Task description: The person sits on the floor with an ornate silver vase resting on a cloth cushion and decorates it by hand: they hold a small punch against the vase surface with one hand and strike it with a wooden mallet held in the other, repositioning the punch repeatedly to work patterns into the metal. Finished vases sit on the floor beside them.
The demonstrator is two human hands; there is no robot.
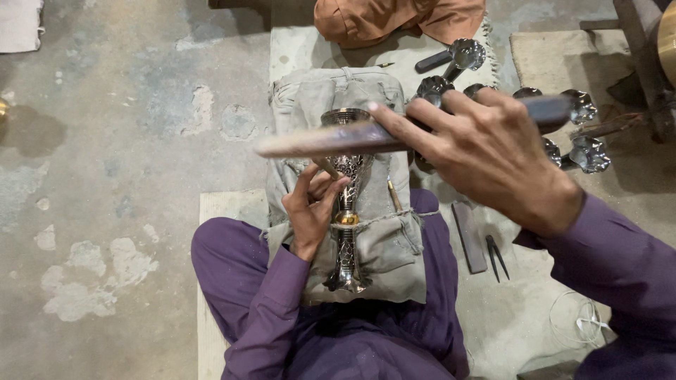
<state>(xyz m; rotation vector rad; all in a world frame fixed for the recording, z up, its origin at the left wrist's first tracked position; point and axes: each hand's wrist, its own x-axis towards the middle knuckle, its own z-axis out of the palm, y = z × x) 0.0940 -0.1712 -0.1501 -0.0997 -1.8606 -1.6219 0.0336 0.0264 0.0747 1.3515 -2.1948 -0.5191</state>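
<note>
A tall engraved metal goblet (346, 239) lies along a padded grey cloth cushion (386, 246) on my lap, its cup pointing away from me. My left hand (312, 207) rests against its stem and pinches a small thin tool at the cup's patterned wall. My right hand (486, 151) is raised above the goblet, shut on a long flat wooden stick (320, 141) that blurs across the cup's rim.
Several similar shiny metal cups (588, 151) lie on the mat at the right. A dark flat bar (469, 238) and small pincers (496, 257) lie by my right knee. Orange cloth (394, 17) sits at the top, white cord (584, 320) bottom right. Worn concrete floor (120, 155) on the left.
</note>
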